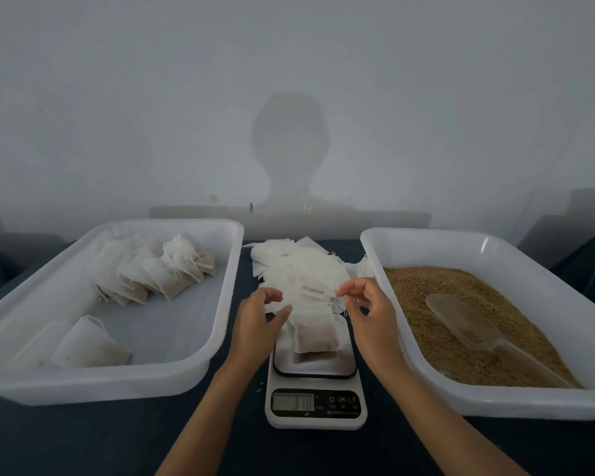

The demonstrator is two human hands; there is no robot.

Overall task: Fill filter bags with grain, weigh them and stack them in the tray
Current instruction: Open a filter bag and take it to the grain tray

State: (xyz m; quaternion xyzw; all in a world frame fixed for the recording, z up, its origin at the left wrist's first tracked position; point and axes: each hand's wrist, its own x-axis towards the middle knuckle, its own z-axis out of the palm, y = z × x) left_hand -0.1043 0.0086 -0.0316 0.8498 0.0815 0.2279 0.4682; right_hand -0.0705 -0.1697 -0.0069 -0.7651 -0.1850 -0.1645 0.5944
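Observation:
A filled filter bag lies on the platform of a white digital scale, whose display is lit. Behind it a loose pile of empty filter bags spreads over the dark table. My left hand hovers just left of the filled bag with its fingers loosely curled and nothing in them. My right hand hovers to the bag's right. Its thumb and forefinger come close together near the bag's drawstrings, and I cannot tell if they pinch anything. The left tray holds several filled bags.
The right white tray is filled with brown grain, and a clear plastic scoop lies on the grain. Two more filled bags lie at the left tray's front. A pale wall rises just behind the table.

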